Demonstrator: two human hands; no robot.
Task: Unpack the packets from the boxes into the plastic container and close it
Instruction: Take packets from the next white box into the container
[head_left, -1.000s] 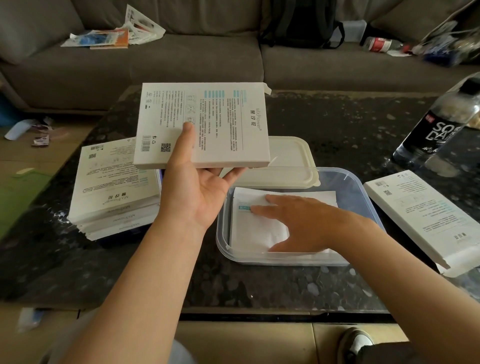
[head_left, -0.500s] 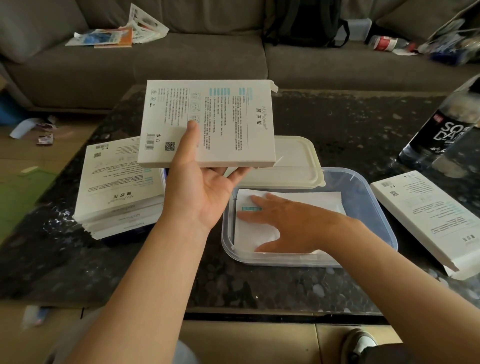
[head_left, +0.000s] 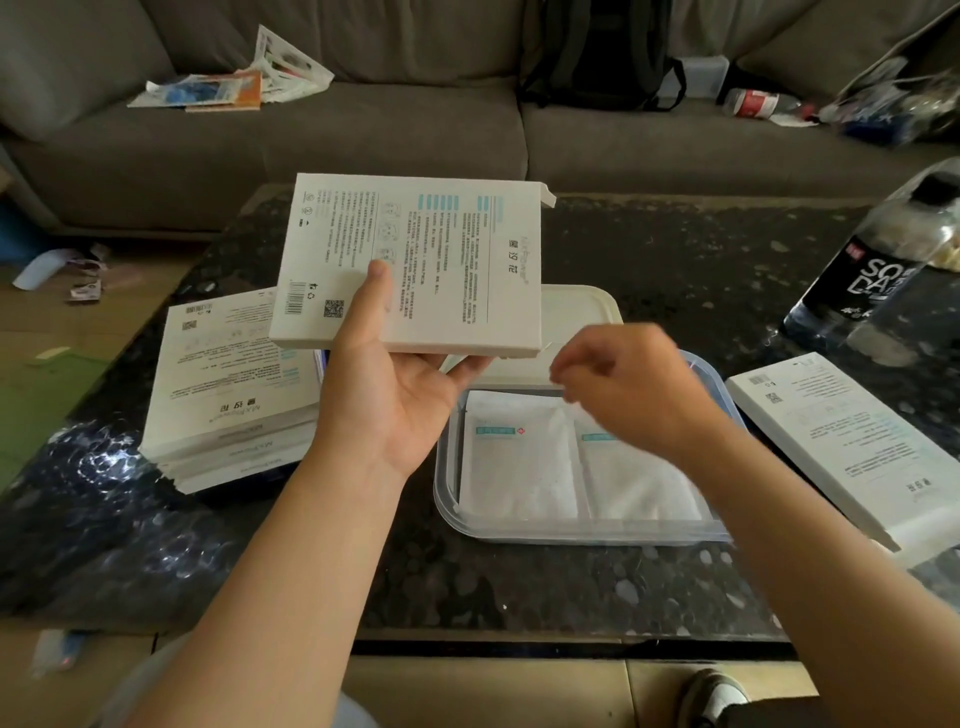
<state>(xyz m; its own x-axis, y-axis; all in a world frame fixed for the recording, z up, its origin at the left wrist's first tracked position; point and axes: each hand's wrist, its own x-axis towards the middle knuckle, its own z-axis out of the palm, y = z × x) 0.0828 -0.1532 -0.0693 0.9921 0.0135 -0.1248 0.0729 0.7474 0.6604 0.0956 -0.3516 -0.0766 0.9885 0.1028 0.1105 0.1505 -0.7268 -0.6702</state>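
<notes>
A flat white box (head_left: 410, 260) is held in the air by the left hand (head_left: 384, 395), with the thumb pressed on its printed top face and the fingers spread beneath its near edge. An end flap is seen open at its far right corner. The right hand (head_left: 628, 395) is held above the plastic container (head_left: 582, 532), apart from the box; it is blurred, its fingers are loosely curled, and nothing is seen in them.

Two white packets (head_left: 519, 467) are laid flat side by side in the container and fill most of its floor. A cream lid (head_left: 582, 312) is seen at the container's far side, partly hidden by the held box; whether it rests on the rim cannot be told.

The container is flanked by a stack of boxes (head_left: 228, 395) on the left and a single box (head_left: 841, 447) on the right, whose near end is set over the table's edge. Bare room is left in front of the container, towards the near edge.

Everything is set on a dark speckled table (head_left: 519, 587). A soda bottle (head_left: 872, 280) is stood at the far right. Behind it, a grey sofa (head_left: 389, 135) is strewn with papers (head_left: 234, 88) and a black backpack (head_left: 597, 52).
</notes>
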